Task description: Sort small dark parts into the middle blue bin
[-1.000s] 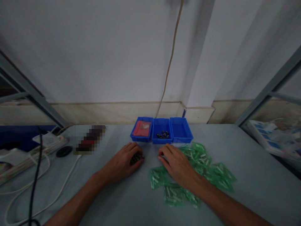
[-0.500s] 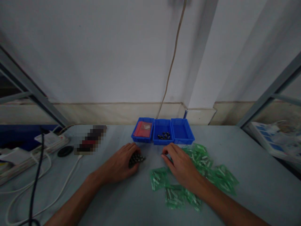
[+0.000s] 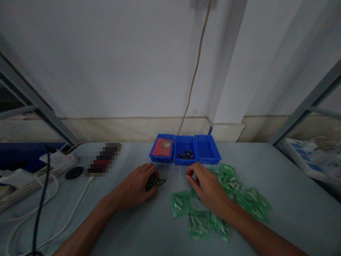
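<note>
My left hand (image 3: 135,186) rests on the grey table (image 3: 287,199), fingers curled around a small heap of dark metal parts (image 3: 155,182). My right hand (image 3: 206,186) lies over a spread of green plastic bags (image 3: 231,199) with its fingertips pinched together near the table; whatever they hold is too small to make out. Three blue bins stand in a row just beyond both hands: the left bin (image 3: 162,153) holds a red bag, the middle bin (image 3: 185,155) a few dark parts, and nothing shows in the right bin (image 3: 207,150).
A power strip (image 3: 57,160) with white and black cables (image 3: 39,209) lies at the left, beside a dark round disc (image 3: 74,172) and a blurred-out object (image 3: 102,163). Metal frame posts rise on both sides. Packaged goods (image 3: 311,158) sit at the right. A wall stands close behind.
My right hand has drawn its fingers into a pinch and shifted slightly right. My left hand has stayed on the dark parts. The view has drifted a little.
</note>
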Demonstrator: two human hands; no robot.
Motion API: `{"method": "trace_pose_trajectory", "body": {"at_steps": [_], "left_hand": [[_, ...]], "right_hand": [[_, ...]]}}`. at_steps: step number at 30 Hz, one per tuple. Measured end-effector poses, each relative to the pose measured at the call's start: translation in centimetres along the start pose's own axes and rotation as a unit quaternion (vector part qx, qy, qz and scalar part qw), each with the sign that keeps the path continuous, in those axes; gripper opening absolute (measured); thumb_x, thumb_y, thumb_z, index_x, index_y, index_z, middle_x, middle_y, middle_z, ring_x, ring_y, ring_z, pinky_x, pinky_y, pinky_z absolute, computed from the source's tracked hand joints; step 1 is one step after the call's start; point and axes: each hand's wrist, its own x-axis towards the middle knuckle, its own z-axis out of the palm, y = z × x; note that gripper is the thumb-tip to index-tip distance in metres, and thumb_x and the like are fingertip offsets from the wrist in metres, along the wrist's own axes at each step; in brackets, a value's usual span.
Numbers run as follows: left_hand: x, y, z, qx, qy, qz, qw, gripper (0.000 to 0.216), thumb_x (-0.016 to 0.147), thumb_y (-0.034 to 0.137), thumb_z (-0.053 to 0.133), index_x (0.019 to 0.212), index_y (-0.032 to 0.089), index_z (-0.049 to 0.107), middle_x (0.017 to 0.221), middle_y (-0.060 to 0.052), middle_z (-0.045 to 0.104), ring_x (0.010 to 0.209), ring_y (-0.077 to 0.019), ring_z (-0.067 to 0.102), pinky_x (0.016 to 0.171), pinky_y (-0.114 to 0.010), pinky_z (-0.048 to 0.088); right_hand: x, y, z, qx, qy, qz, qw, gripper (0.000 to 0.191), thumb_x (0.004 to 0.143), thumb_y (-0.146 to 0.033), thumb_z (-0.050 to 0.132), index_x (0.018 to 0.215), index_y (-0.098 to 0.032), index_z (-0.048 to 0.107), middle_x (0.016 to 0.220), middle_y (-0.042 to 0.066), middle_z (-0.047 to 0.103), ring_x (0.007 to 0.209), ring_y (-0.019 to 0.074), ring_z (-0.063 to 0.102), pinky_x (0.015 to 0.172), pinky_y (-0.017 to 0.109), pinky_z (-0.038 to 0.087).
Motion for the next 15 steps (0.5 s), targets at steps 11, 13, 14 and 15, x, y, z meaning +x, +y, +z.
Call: {"method": "trace_pose_trajectory", "body": {"at_steps": [11,13,14,15], "left_hand": [[-0.02,0.13,-0.07,-0.014,-0.013,-0.004,1.000,0.016,0.092,0.027,0.065,0.108,0.025,0.061,0.110,-0.007,0.069,0.104,-0.0298,0.068,0.091,-0.043,0.053],[-0.07,0.03,-0.27,-0.020,-0.021,-0.012,1.000,0.019,0.091,0.028,0.068,0.109,0.025,0.061,0.111,-0.006,0.069,0.104,-0.0297,0.068,0.091,-0.043,0.053],[-0.10,-0.06,-0.39,-0.021,-0.027,-0.017,0.999,0.021,0.091,0.028,0.069,0.111,0.025,0.061,0.111,-0.006,0.068,0.104,-0.0297,0.068,0.091,-0.043,0.053],[-0.13,-0.19,-0.52,-0.021,-0.034,-0.022,0.999,0.024,0.090,0.028,0.070,0.112,0.025,0.061,0.112,-0.006,0.068,0.103,-0.0298,0.068,0.091,-0.044,0.053]], "right_hand": [[0.00,-0.14,-0.17,0.019,-0.002,0.004,1.000,0.009,0.108,-0.016,0.061,0.107,-0.024,0.058,0.100,0.004,0.068,0.090,0.0231,0.068,0.081,0.035,0.051],[-0.04,-0.18,-0.21,0.023,0.003,0.000,1.000,0.008,0.108,-0.017,0.061,0.108,-0.024,0.058,0.100,0.004,0.069,0.088,0.0227,0.068,0.080,0.035,0.051],[-0.08,-0.20,-0.23,0.025,0.006,0.000,1.000,0.007,0.108,-0.017,0.061,0.108,-0.024,0.058,0.100,0.004,0.069,0.087,0.0226,0.068,0.080,0.035,0.051],[-0.13,-0.22,-0.24,0.027,0.008,0.001,1.000,0.007,0.108,-0.017,0.061,0.108,-0.024,0.058,0.100,0.004,0.069,0.087,0.0225,0.068,0.080,0.035,0.051]]}}
